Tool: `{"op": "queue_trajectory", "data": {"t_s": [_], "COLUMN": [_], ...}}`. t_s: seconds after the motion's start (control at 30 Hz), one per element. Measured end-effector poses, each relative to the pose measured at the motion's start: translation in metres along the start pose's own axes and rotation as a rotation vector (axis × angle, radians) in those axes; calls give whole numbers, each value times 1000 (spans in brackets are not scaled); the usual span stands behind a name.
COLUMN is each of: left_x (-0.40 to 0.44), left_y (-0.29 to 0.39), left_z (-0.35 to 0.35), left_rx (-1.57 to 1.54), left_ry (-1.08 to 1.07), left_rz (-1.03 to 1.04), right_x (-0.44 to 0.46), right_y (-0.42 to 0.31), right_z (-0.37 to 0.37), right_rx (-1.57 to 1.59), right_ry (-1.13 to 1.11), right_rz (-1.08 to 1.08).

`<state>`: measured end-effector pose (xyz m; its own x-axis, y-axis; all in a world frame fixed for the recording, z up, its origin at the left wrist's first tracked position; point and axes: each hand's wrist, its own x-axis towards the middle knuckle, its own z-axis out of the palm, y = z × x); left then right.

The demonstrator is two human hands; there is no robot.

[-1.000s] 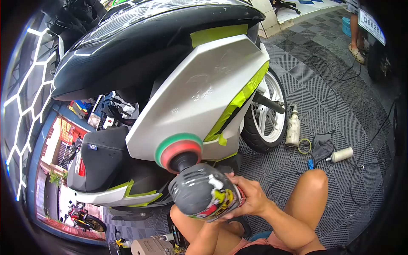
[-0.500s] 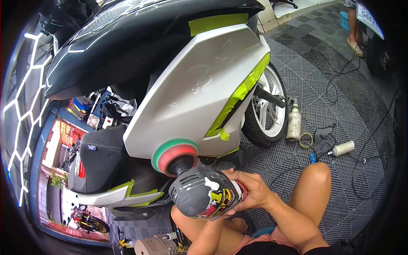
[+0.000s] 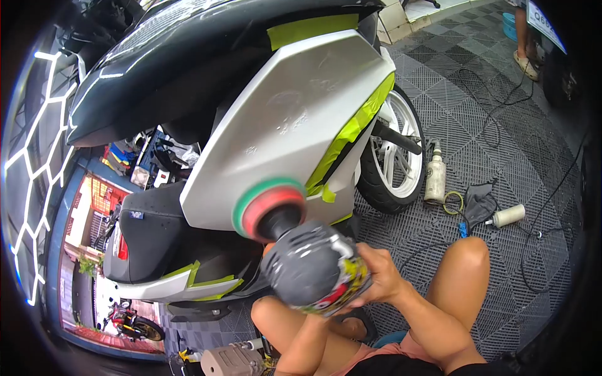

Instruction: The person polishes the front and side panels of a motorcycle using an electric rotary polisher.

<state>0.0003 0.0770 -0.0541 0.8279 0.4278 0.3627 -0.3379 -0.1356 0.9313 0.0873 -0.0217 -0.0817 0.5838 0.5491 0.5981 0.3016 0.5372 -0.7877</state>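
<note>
A dark grey handheld polisher (image 3: 307,266) with colourful stickers is held in front of my knees. Its round red and green pad (image 3: 269,203) is against the lower part of a white scooter panel (image 3: 295,100) and looks blurred at the rim. My right hand (image 3: 378,276) wraps round the near end of the polisher body. From below, my left hand (image 3: 320,321) supports the same tool; most of its fingers are hidden behind it. Whitish smears (image 3: 291,124) mark the panel's middle. Yellow-green masking tape (image 3: 351,135) runs along the panel's edge.
Right of the scooter's front wheel (image 3: 401,150) stand a spray bottle (image 3: 435,175), a tape roll (image 3: 453,202), a dark cloth (image 3: 480,203) and a pale squeeze bottle (image 3: 508,216). A black cord (image 3: 533,250) snakes over the tiled floor. Another person's leg (image 3: 522,37) shows at top right.
The polisher and its pad have shifted right and slightly up across the lower panel, with both hands moving along. The view has shifted slightly.
</note>
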Motion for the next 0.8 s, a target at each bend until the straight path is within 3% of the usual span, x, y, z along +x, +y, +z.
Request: {"op": "queue_trajectory", "data": {"t_s": [0.13, 0.37, 0.5, 0.6, 0.73, 0.8], "left_x": [-10, -25, -12, -18, -9, -11], "left_y": [-7, -1, -7, -16, -16, 4], "left_z": [-12, -10, -2, 2, -1, 13], "left_rx": [52, -132, 52, 50, 60, 134], "left_ry": [-95, -12, -4, 82, -56, 100], "left_rz": [-15, -165, 126, 108, 158, -48], "right_x": [-7, -4, -10, -13, -12, -14], "right_y": [14, 6, 8, 16, 14, 22], "right_z": [7, 1, 2, 2, -1, 4], "right_rx": [326, 27, -94, -120, -92, -54], "right_ry": [153, 21, -51, -43, -28, 6], "right_rz": [124, 7, -5, -37, -39, -58]}}
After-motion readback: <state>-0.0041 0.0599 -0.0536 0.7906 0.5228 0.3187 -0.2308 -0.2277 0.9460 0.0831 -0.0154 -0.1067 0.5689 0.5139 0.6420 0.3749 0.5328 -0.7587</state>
